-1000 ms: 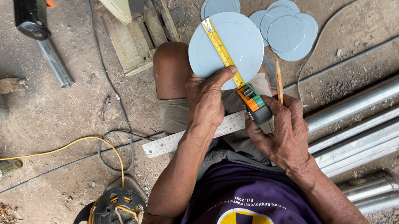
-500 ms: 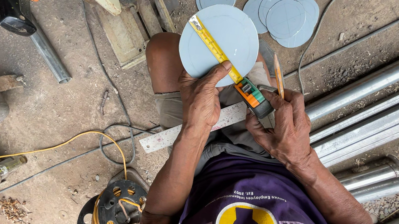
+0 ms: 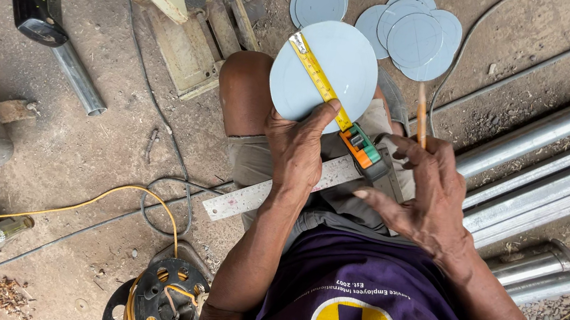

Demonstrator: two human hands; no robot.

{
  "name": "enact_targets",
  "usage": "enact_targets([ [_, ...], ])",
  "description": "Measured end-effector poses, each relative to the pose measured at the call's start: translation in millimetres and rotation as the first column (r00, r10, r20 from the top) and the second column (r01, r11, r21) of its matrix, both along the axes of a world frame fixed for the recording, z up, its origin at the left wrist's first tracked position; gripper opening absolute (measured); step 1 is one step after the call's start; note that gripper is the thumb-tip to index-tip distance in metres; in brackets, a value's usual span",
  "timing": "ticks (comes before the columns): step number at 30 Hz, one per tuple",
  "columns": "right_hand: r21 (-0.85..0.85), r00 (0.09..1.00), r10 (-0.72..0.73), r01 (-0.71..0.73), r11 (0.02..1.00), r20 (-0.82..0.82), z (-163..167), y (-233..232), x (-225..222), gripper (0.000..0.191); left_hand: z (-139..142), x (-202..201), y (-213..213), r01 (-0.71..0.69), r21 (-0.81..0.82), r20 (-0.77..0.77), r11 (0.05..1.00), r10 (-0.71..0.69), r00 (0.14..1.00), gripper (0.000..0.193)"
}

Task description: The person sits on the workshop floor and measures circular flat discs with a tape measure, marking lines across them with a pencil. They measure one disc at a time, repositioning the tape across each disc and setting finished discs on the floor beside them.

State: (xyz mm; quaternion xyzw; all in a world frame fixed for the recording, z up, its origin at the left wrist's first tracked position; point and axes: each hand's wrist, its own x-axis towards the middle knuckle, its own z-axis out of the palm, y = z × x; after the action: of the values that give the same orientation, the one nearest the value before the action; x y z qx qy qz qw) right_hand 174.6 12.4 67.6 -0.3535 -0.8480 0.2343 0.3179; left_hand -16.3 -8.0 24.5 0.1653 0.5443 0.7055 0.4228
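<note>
Dusty concrete floor (image 3: 100, 156) strewn with steel pipes (image 3: 562, 147). Left hand (image 3: 297, 151) pins tape measure (image 3: 322, 83) on grey disc (image 3: 323, 72); right hand (image 3: 429, 195), grip pinching a pencil (image 3: 421, 116), has since lifted off the tape's case.

Dusty concrete floor (image 3: 115, 151) bearing a stack of pale grey discs (image 3: 407, 32) near its top edge, galvanized pipes (image 3: 559, 169) along the right edge, and a cable reel (image 3: 164, 306) (yellow cord attached) at the bottom edge.

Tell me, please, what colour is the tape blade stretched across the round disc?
The tape blade is yellow with dark markings, seen in the head view against the pale grey-blue round disc.
</note>
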Motion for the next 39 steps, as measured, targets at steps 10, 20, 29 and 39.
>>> enact_targets([
  [10,-0.026,0.979,0.171,-0.169,0.985,0.108,41,14,2,0.060,-1,4,-4,0.002,0.004,0.091,1.000,-0.002,0.996,0.025],
  [20,0.053,0.982,0.189,-0.190,0.980,0.017,41,19,-5,0.023,7,0,-6,0.072,-0.011,0.005,0.997,-0.072,0.997,0.017],
  [29,0.086,0.981,0.187,-0.191,0.978,0.050,44,22,-14,0.025,12,4,-7,0.109,-0.044,-0.082,0.993,-0.112,0.990,0.014],
  [39,0.113,0.984,0.164,-0.172,0.979,0.070,49,20,-16,0.031,12,5,-4,0.093,-0.042,-0.078,0.995,-0.096,0.992,0.013],
])
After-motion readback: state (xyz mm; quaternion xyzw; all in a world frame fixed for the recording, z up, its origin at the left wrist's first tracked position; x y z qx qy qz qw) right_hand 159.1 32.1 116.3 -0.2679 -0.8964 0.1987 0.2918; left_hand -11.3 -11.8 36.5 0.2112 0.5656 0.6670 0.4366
